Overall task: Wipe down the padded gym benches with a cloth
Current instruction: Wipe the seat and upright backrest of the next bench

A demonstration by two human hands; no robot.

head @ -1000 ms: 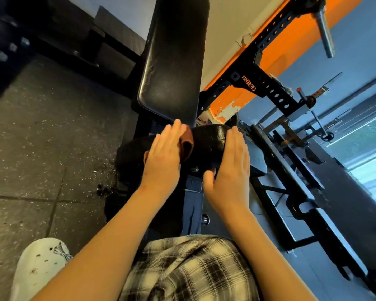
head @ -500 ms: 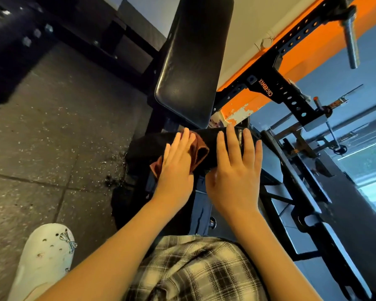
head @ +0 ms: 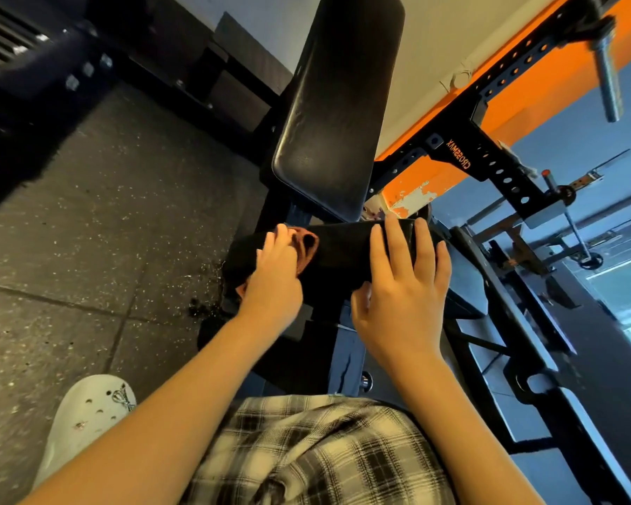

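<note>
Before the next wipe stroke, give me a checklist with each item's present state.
1. Cloth under the left hand: ok, its fingers press it down.
2. Cloth on the black roller pad: ok.
3. Right hand steadying the pad: ok, fingers spread over it.
4. Backrest pad wiped: cannot tell.
5. Pad's far side clean: cannot tell, hidden.
</note>
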